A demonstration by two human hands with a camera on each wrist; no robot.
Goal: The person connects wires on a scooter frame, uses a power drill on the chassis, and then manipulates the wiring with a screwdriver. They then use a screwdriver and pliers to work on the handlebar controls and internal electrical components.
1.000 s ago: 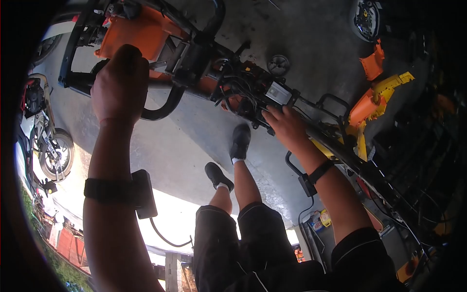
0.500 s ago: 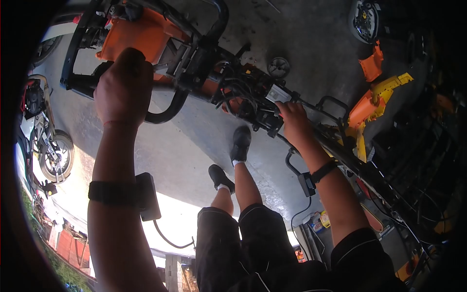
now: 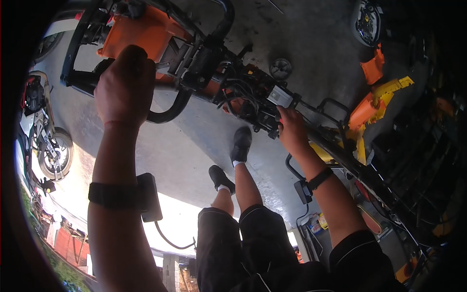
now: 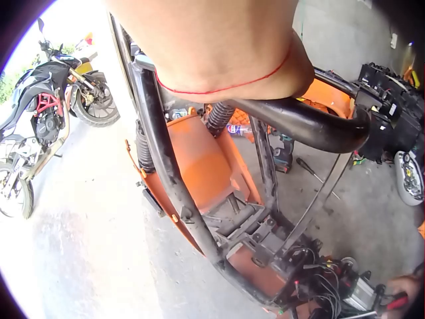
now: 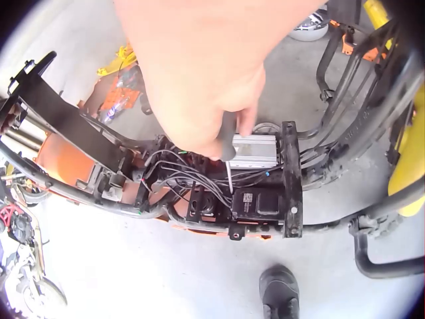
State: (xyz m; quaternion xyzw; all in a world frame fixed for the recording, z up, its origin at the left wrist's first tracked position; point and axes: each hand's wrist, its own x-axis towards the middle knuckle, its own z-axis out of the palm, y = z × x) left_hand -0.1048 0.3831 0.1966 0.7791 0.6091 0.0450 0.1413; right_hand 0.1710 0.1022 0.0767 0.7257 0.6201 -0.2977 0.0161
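Note:
My left hand (image 3: 124, 90) grips a black tube of a stripped scooter frame (image 4: 166, 149); the fingers are partly hidden behind the back of the hand. In my right hand (image 3: 294, 131) is a screwdriver (image 5: 228, 136) with a red and black handle, its thin shaft pointing down among the wires. The tip lies close to a black box (image 5: 255, 203) mounted in the frame. Right beside the hand sits a silver finned box (image 5: 255, 151), with black cables (image 5: 176, 174) running past it. An orange panel (image 4: 202, 159) lies within the frame near the left hand.
A parked motorcycle (image 3: 48, 141) stands at the left by the bright doorway. Orange body panels (image 3: 372, 65) and a yellow one (image 3: 396, 82) lie on the floor at the right. My shoes (image 3: 241, 143) are close below the frame.
The right hand has turned from spread fingers beside the silver box to a closer hold, with the screwdriver's red handle now showing. The left hand stays on the tube, slightly farther right in view.

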